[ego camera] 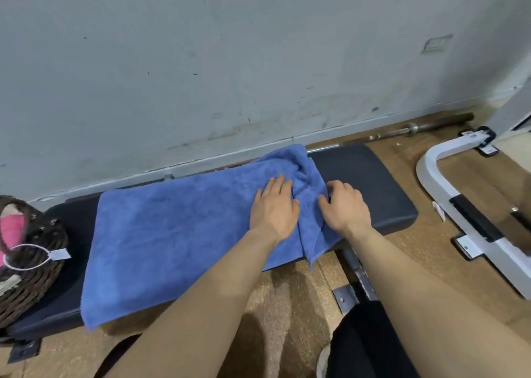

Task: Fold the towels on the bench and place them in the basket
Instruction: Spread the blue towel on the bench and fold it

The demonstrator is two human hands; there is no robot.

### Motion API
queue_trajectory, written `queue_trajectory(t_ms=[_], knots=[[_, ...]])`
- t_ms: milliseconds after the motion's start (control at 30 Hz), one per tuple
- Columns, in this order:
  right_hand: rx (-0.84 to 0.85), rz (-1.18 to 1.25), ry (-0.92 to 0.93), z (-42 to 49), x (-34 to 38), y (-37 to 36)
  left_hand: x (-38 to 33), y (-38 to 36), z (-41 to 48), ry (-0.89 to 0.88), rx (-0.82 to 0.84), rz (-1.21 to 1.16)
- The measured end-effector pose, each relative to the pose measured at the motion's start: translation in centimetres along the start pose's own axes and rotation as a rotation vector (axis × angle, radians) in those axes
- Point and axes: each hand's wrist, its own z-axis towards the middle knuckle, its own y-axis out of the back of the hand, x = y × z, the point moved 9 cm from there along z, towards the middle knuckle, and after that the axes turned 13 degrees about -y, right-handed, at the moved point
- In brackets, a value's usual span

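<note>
The towel (172, 228) lies across the bench (373, 188); your left hand (274, 209) on its right part, your right hand (344, 208) at its right edge; the basket (31, 277) at the bench's left end.

A blue towel (172, 234) lies spread along the dark bench (373, 182), with its right end bunched. At the left end stands a wicker basket (31, 288) holding a pink towel (11, 228).
</note>
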Motion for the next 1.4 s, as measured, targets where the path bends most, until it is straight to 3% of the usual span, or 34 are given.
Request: queue_trajectory(t_ms=[167,333,433,533,633,867,1100,1400], knots=[[0.013,0.057,-0.003,2.4,1.0,0.0,1.6,-2.0,1.2,-0.049,-0.082,-0.06],[-0.064,0.289,-0.017,5.0,0.2,2.6,1.2,-2.2,1.1,-0.093,-0.11,0.015],[-0.034,0.156,-0.087,6.4,-0.4,3.6,1.3,-2.2,1.2,-0.082,-0.118,0.024],[0.132,-0.09,-0.115,5.9,-0.2,1.2,1.4,-2.3,1.2,-0.078,-0.114,0.034],[0.191,-0.043,-0.061,5.0,0.5,-0.7,1.4,-2.3,1.2,-0.077,-0.115,0.046],[-0.052,0.196,-0.095,7.3,0.3,4.9,1.1,-2.2,1.1,-0.093,-0.084,0.071],[-0.213,0.101,-0.067,10.1,0.4,6.8,0.8,-2.9,1.1,-0.105,0.057,0.122],[-0.258,-0.128,-0.172,2.4,-4.6,2.4,1.0,-3.5,1.5,-0.076,0.141,0.139]])
